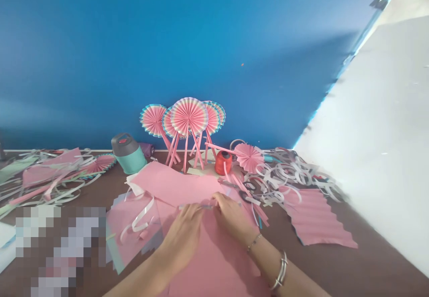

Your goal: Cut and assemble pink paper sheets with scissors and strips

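A sheet of pink paper [217, 261] lies flat before me, with another pink sheet [167, 178] reaching beyond my fingers. My left hand [186, 227] rests on the paper, its fingers close together and bent at a narrow pale strip [206, 206] along the paper. What that strip is I cannot make out. Across from it, my right hand [231, 214] is closed at the strip's other end, thumb and fingers pinching the paper's edge. The fingertips of both hands are partly hidden. Scissors [244, 195] lie just past my right hand.
Pink pleated paper fans [189, 116] on sticks stand against the blue wall [201, 33]. Near them are a teal flask [130, 156] and a red thread spool [223, 163]. White paper strips [288, 176] and a creased pink sheet [320, 218] lie right; more scraps [50, 176] lie left.
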Motion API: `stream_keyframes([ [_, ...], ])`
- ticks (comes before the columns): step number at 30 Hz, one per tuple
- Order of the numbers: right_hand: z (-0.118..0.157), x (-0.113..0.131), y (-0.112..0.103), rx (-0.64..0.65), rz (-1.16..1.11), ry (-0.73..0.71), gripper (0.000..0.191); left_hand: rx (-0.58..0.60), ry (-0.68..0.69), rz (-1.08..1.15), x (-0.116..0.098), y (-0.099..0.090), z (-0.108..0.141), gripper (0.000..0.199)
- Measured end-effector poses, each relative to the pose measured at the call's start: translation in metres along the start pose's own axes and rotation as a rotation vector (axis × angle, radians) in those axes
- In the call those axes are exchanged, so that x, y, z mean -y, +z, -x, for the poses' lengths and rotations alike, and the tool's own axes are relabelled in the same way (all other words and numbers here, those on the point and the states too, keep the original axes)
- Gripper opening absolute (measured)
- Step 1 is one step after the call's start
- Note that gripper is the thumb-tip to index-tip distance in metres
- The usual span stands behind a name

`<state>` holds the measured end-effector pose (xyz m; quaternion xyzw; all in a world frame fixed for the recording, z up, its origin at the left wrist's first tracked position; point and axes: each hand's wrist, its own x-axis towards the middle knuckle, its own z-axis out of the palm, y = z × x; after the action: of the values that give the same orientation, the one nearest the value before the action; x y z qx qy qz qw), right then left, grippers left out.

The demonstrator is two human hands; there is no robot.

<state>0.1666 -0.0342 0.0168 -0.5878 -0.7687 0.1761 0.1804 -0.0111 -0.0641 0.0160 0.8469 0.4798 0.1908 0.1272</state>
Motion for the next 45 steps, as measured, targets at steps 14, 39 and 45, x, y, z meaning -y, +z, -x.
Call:
stream_keyframes([
  [14,-0.002,-0.022,0.010,-0.084,-0.090,-0.004,0.036,0.082,-0.125,-0.255,-0.027,0.030,-0.008,0.033],
  [39,-0.015,-0.077,-0.044,-0.592,-0.312,0.173,0.022,0.022,-0.033,-0.328,-0.011,0.020,-0.007,0.036],
  [45,-0.010,-0.095,-0.081,-0.416,-0.321,0.349,0.024,0.059,0.208,-0.187,-0.010,0.019,-0.009,0.058],
])
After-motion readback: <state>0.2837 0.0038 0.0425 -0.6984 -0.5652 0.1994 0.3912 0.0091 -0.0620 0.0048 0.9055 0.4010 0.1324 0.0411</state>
